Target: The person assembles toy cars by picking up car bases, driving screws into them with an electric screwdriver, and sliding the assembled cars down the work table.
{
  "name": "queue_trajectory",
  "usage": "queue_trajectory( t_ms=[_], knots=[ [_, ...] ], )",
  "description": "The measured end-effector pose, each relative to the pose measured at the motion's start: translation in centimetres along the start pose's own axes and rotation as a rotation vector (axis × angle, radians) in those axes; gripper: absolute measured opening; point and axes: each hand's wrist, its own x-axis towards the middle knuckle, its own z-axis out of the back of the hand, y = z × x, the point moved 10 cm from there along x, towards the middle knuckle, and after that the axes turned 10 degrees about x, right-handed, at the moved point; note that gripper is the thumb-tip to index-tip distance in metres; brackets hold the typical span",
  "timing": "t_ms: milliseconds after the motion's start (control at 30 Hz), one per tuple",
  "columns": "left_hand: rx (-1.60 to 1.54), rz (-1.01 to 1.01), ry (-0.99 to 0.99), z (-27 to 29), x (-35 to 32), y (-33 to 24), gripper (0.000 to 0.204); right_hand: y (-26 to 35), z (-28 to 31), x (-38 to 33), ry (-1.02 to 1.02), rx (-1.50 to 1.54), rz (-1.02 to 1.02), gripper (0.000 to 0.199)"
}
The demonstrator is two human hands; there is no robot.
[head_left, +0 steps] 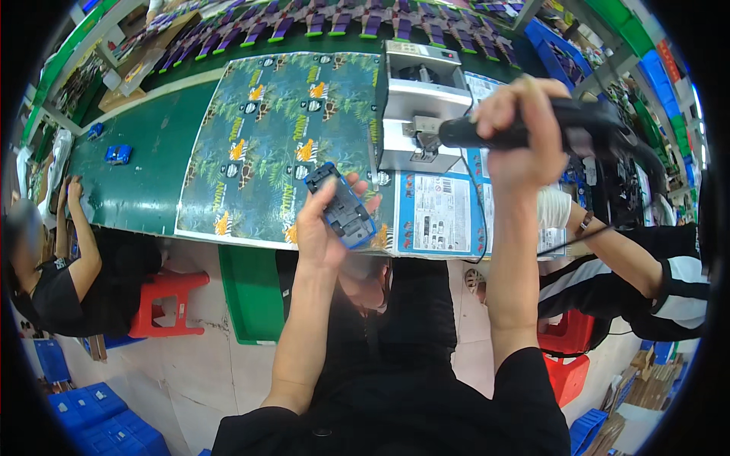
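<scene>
My left hand is closed around a toy car with its dark grey underside turned up and blue bodywork showing at the edges. It is held just above the near edge of the printed sheet. Raised on the right, my right hand is wrapped round a black electric screwdriver. The screwdriver lies nearly level, its front end pointing left at the pick-up point of a silver screw feeder. Whether the bit touches the feeder cannot be made out.
Printed jungle-pattern sheets and a white-and-blue printed sheet cover the green table. A blue toy car stands at left. Purple-and-green pieces line the back. Co-workers sit on both sides; a cable hangs near my right arm.
</scene>
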Motion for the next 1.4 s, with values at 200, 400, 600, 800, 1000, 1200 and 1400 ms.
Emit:
queue_trajectory(
  t_ms=[200, 400, 600, 800, 1000, 1200, 1400],
  knots=[
    [0.315, -0.044, 0.121, -1.2, -0.6, 0.7, 0.052, -3.4, -0.4, 0.0, 0.015, -0.212, -0.074, 0.018],
    [0.263, -0.04, 0.128, -0.5, -0.2, 0.5, 0.049, -5.1, -2.1, 1.1, 0.084, -0.432, -0.27, 0.026],
    [0.271, -0.051, 0.11, -1.2, -0.2, 1.0, 0.049, -2.5, -0.9, -3.6, -0.01, 0.236, -0.403, 0.018],
    [0.308, -0.092, 0.041, -1.1, -0.3, 0.1, 0.044, -0.7, -5.5, -7.3, 0.214, 0.278, -0.335, 0.031],
    [0.333, -0.061, 0.096, -1.5, -0.4, 0.3, 0.045, -2.0, -5.3, -9.0, 0.175, 0.157, -0.421, 0.024],
    [0.319, -0.072, 0.124, -1.4, -0.4, 0.6, 0.043, -4.4, -4.7, -10.3, 0.059, -0.011, -0.514, 0.024],
    [0.316, 0.009, 0.112, -1.3, -0.1, 0.8, 0.042, -4.7, -5.6, -10.3, 0.266, 0.11, -0.507, 0.03]
  ],
)
